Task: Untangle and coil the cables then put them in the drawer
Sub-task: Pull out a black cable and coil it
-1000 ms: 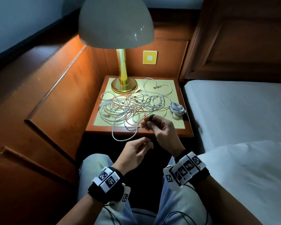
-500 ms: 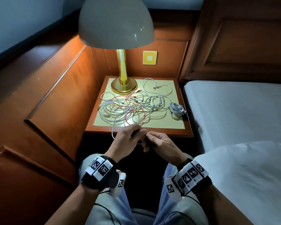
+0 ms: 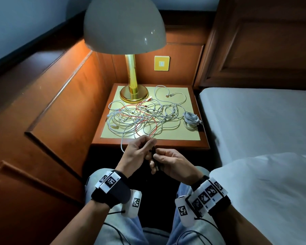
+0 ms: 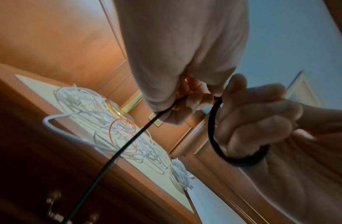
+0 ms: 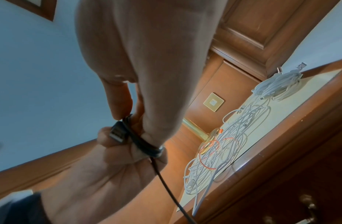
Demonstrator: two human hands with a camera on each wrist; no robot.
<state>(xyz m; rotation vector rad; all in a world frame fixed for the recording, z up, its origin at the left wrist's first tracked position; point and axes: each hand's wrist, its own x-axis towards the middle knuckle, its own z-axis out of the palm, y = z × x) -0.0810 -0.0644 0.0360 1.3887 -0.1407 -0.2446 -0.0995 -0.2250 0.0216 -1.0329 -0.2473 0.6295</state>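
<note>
The black cable [image 4: 214, 133] is being held in front of the bench [image 3: 149, 145], between both hands, above the person's lap. The right hand [image 3: 173, 163] is gripping its coiled loops, with the plug [image 5: 117, 134] pressed under the fingers. The left hand [image 3: 138, 152] is pinching the straight run, which is trailing downward. The tangled cables [image 3: 141, 117], white and red, are lying on the bench, with 1 white coil [image 3: 192, 119] sitting at their right, and a lamp [image 3: 133, 93] standing behind.

Cable tangle [image 3: 145, 117] on nightstand [image 3: 204, 145], before lamp [image 3: 133, 92].
</note>
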